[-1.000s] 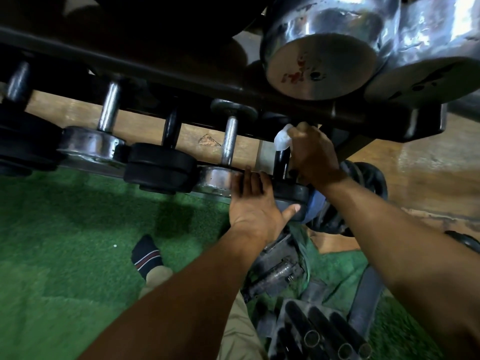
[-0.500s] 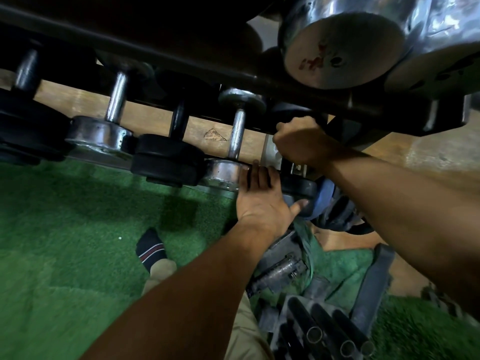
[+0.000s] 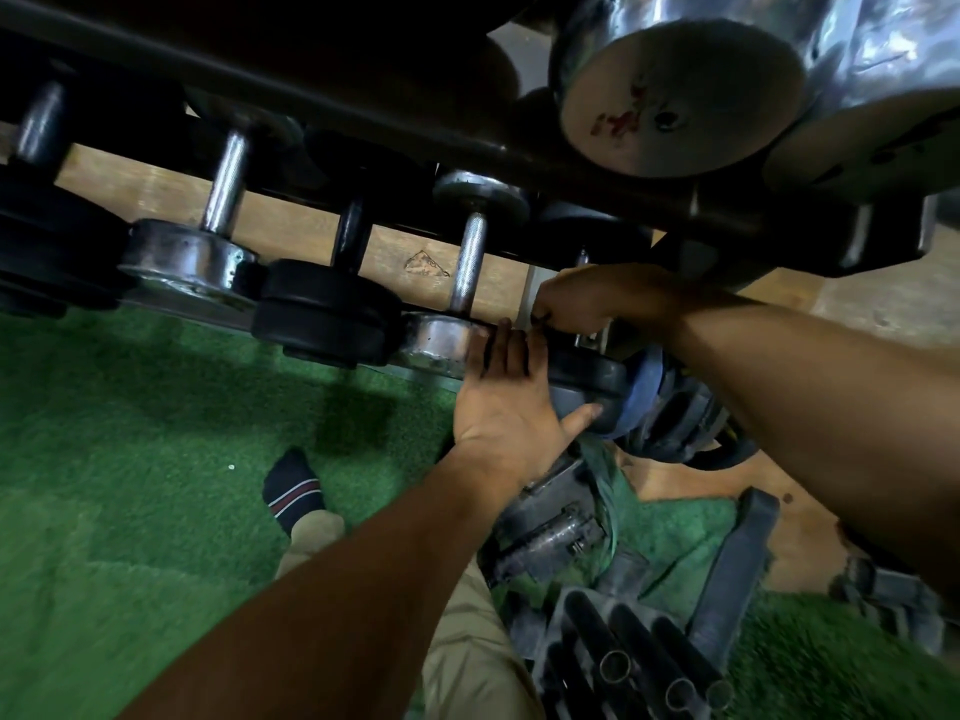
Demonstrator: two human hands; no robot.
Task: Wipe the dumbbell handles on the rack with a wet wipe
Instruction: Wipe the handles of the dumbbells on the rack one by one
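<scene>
Right hand [image 3: 597,304] curled in a fist around the handle of the black dumbbell [image 3: 587,376] at the right end of the lower rack [image 3: 363,116]; handle itself hidden inside the fist, wipe not visible, so cannot tell whether it sits in the grip. Left hand [image 3: 511,402] at 7 o'clock of the right hand, fingers straight and flat against the near ends of that black dumbbell and the chrome dumbbell [image 3: 470,262] beside it, thumb spread out under the black one. More dumbbells lined up toward 9 o'clock. Large chrome weights [image 3: 680,96] at 1 o'clock. Green turf [image 3: 130,459] below, a socked foot [image 3: 293,491] at 7 o'clock.
</scene>
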